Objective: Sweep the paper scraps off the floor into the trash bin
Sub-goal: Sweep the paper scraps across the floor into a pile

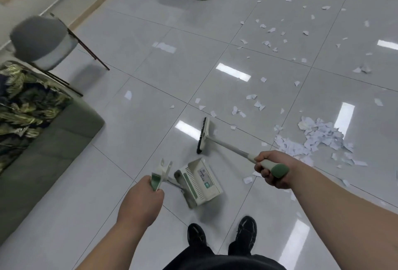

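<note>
Right grip [271, 172] is clamping the broom [228, 145], left grip [142, 197] the dustpan [202, 181] handle. The paper pile [312, 140] is lying beyond and right of the dustpan, nearer the right grip; the broom head is sitting just beyond the dustpan.

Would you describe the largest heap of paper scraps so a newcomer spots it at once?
On the tiled floor, look beyond the right hand gripping the broom. The heap of paper scraps lies there; unlike the scattered single scraps around, it is one dense pile.
</note>
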The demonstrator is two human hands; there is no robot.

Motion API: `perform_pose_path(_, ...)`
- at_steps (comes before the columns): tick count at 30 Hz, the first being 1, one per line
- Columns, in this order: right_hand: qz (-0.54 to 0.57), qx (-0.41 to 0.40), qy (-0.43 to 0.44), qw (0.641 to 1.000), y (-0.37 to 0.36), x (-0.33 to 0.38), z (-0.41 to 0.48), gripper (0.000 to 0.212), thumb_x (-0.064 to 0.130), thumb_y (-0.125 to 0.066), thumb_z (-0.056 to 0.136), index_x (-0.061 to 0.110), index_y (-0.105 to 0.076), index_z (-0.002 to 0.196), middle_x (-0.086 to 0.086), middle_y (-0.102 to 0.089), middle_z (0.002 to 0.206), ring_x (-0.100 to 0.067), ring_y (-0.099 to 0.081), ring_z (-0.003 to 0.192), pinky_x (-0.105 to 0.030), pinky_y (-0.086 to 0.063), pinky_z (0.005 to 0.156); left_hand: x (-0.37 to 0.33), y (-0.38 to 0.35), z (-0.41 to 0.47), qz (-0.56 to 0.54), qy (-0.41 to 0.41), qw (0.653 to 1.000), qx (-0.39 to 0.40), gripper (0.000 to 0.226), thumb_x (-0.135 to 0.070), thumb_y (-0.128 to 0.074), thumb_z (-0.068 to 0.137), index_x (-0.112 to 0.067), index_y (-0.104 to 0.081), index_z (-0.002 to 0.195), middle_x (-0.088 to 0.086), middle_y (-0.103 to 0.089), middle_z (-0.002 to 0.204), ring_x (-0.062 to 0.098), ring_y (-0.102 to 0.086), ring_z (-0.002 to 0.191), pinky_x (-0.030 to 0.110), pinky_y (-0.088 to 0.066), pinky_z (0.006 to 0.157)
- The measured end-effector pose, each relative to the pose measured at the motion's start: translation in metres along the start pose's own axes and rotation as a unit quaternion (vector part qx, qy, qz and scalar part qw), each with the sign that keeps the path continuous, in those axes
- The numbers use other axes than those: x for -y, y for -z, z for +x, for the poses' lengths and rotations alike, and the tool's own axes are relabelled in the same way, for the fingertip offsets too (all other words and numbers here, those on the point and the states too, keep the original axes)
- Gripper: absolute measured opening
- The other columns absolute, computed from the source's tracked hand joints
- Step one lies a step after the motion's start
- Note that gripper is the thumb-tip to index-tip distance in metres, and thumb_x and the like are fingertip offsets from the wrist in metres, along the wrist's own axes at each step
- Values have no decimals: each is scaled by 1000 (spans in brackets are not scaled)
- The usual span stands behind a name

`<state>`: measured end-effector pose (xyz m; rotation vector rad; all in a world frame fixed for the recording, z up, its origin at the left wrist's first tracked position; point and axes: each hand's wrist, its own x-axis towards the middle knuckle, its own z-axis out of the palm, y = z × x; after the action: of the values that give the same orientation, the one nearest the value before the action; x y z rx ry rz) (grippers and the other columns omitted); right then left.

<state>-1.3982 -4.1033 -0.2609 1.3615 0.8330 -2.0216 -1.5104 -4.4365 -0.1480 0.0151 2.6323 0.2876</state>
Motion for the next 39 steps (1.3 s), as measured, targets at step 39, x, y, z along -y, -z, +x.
perform_pose_path(39,-720,-227,83,650,-301,175,100,14,12,-42,95,20,-47,106,-5,-51,81,-20,-49,56,-31,-44,52,67,132,264,-44,-37,997,51,6,-21,-51,87,-17,-53,82,2,-61,70,22,-55,62,32,-39,56)
